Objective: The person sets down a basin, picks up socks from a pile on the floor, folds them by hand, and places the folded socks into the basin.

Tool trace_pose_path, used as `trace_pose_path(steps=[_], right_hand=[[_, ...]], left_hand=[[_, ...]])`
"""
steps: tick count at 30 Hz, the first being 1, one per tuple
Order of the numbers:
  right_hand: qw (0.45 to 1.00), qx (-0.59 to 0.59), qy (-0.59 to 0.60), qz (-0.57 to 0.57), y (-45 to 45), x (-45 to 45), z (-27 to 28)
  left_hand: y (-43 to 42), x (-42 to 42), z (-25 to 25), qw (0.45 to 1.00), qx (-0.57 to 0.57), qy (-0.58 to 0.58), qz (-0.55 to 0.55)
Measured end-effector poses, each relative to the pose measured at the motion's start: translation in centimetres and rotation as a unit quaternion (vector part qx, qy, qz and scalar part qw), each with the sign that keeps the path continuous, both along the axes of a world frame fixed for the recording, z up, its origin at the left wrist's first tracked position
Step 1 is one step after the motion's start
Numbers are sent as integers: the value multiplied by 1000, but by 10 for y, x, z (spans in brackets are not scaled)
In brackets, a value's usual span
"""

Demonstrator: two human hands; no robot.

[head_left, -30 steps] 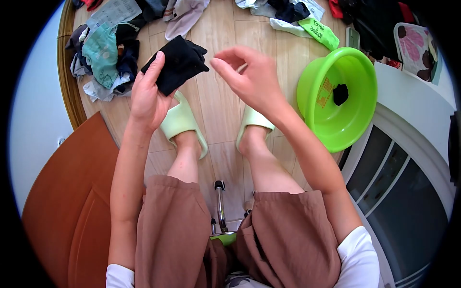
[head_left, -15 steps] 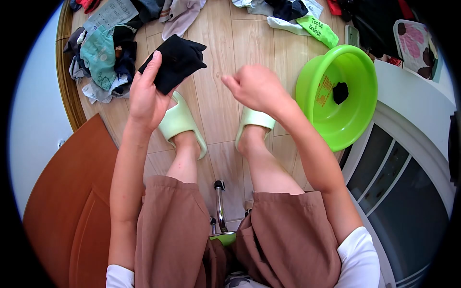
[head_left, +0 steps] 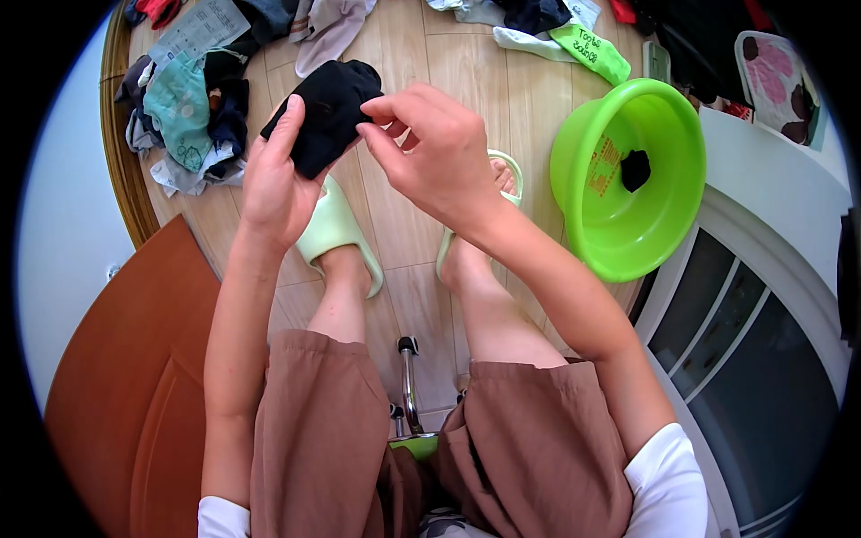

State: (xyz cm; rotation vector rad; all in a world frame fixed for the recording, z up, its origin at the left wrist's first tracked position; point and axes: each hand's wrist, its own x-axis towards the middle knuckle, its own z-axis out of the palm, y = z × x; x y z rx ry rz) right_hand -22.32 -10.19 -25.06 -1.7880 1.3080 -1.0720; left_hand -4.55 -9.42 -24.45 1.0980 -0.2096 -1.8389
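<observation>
My left hand holds a folded black sock, its thumb along the near edge and the other fingers hidden underneath. At the sock's right edge, the thumb and forefinger of my right hand pinch the fabric. The sock is a compact bundle above the floor, between my feet and the clothes farther off. To the right, a bright green basin is tilted towards me. A small black cloth bundle lies inside it.
A clothes pile lies at the left, with more garments behind it. A lime-green sock lies at the top right. A brown wooden panel stands at left, a white cabinet at right. Pale green slippers are on my feet.
My right hand has moved left from beside the sock to its right edge and now pinches it. That end of the sock looks rounder. My left hand keeps its hold.
</observation>
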Motion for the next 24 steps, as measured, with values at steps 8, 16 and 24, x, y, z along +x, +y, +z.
trace_pose_path(steps=[8,16,24], right_hand=[[1000,12,-1,-10,-1,-2,-2],[916,193,326,130,3,-40,-19],[962,47,265,53,10,-42,-16]], left_hand=[[1,-3,-1,1000,6,5,9],[3,36,-26,979,-6,200,39],[3,52,-36,970,3,243,33]])
